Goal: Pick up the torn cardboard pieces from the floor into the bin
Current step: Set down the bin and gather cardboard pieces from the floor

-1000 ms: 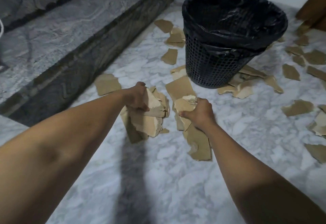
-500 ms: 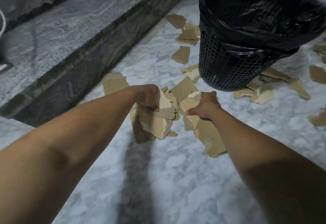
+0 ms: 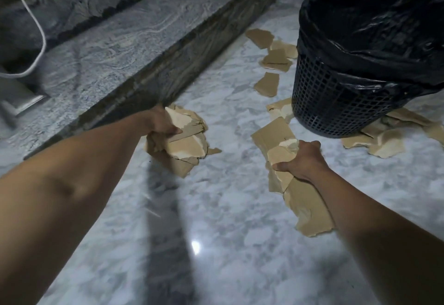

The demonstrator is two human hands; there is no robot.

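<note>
Left hand: the left hand (image 3: 161, 124) has its fingers curled round a thick bundle of torn cardboard pieces (image 3: 187, 141), low at the floor's edge below the stone step (image 3: 120, 47).
Right hand: the right hand (image 3: 305, 160) has its fingers closed on a second bundle (image 3: 276, 136), near the bin (image 3: 336, 102).
Handling: probably light and fairly stiff; stacked sheets may slide apart, so pinch across the stack's middle.
Loose pieces (image 3: 268, 84): flat around the bin's base.
Floor (image 3: 228, 208): glossy marble, likely slick under flat scraps.
Room: a white cord (image 3: 39, 28) lies on the step.

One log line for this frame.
left hand: grips cardboard bundle | right hand: grips cardboard stack | bin: lined | loose scraps: on floor
</note>
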